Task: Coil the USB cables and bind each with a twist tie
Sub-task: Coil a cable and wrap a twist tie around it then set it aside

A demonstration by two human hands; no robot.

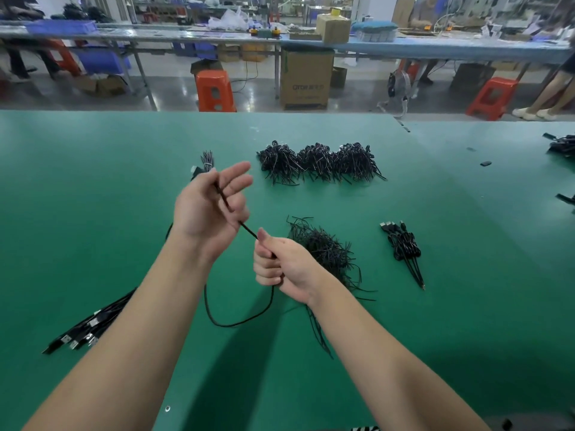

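A black USB cable (236, 321) runs taut between both hands above the green table (93, 181). My left hand (208, 206) pinches one end of it, with two fingers stretched out. My right hand (280, 265) grips the cable in a fist, and a slack loop hangs from it down to the table. A loose pile of black twist ties (326, 250) lies just behind my right hand. Three heaps of coiled, tied cables (317, 161) sit further back. Straight uncoiled cables (84, 328) lie at the left under my left forearm.
A few coiled cables (404, 247) lie to the right of the tie pile. More black cables (563, 146) sit at the table's right edge. Beyond the table stand orange stools (214, 90), a cardboard box (306, 77) and a long workbench (435, 48).
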